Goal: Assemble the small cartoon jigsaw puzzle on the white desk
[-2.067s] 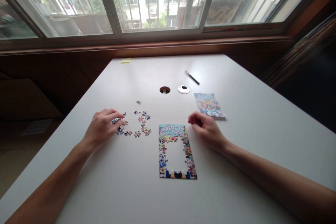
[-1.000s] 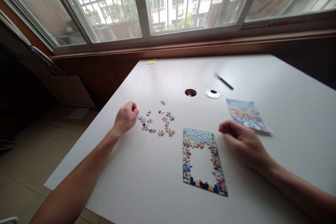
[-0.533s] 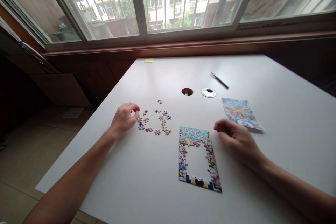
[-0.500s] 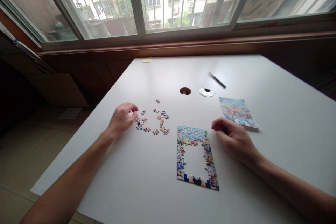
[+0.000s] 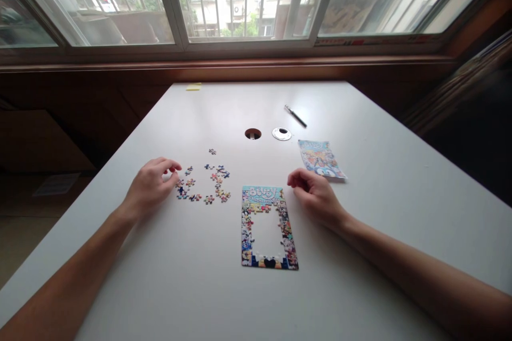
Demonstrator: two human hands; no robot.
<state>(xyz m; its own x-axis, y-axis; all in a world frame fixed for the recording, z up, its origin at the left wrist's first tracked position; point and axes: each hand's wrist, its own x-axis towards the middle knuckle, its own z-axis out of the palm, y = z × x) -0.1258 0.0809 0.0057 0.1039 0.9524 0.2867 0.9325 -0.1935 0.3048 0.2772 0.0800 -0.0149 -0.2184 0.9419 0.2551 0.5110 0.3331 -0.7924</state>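
My left hand (image 5: 154,184) rests beside the loose jigsaw pieces (image 5: 218,184). Its thumb and forefinger are bent and slightly apart, with nothing visible between them. Several of the pieces lie in a rough ring, and a small cluster (image 5: 212,152) sits farther back. Near the middle lies a partly assembled jigsaw puzzle (image 5: 262,196), its border joined around a bare white centre. Just off its upper right corner, my right hand (image 5: 314,192) rests on its side, fingers loosely curled, no object showing in it. A printed picture sheet (image 5: 321,159) lies beyond that hand.
The white table (image 5: 180,287) has a round cable hole (image 5: 253,134) with its metal cover (image 5: 282,134) lying alongside. A black pen (image 5: 295,116) is farther back. Yellow tape (image 5: 193,87) marks the far edge, below a barred window.
The camera view has swung to the right, so everything on the table appears farther left. Both hands keep nearly the same places beside the pieces and the puzzle.
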